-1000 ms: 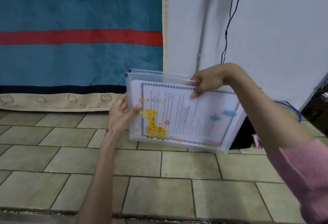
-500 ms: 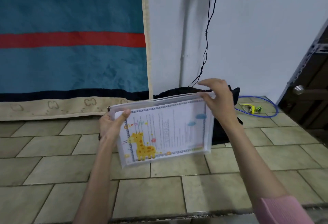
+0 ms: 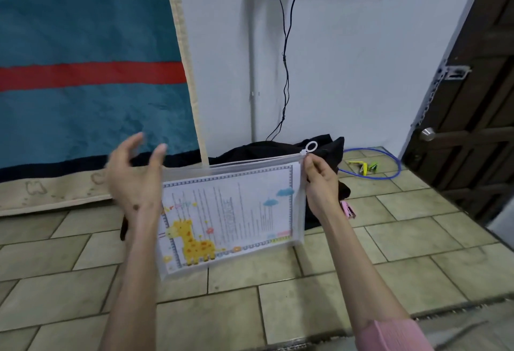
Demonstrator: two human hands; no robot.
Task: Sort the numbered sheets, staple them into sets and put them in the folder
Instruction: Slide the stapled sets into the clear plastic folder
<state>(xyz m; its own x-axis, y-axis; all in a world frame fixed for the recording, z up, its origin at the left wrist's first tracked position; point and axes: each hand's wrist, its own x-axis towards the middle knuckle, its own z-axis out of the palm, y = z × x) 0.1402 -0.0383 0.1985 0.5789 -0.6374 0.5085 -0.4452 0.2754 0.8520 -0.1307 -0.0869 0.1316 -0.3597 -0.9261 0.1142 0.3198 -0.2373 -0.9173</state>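
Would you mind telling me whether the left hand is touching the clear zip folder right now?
Cannot tell. In the head view the left hand is open and blurred in front of the clear zip folder's left edge, hiding any contact or gap; the right hand pinches its right end.

Folder: clear plastic, slightly frosted, smooth, glossy at top edge; white plastic zip ring. Sheets inside: printed paper, matt. Floor tiles: dull, scuffed, probably ceramic. Blanket: plush cloth. Door: dark wood; knob shiny metal.
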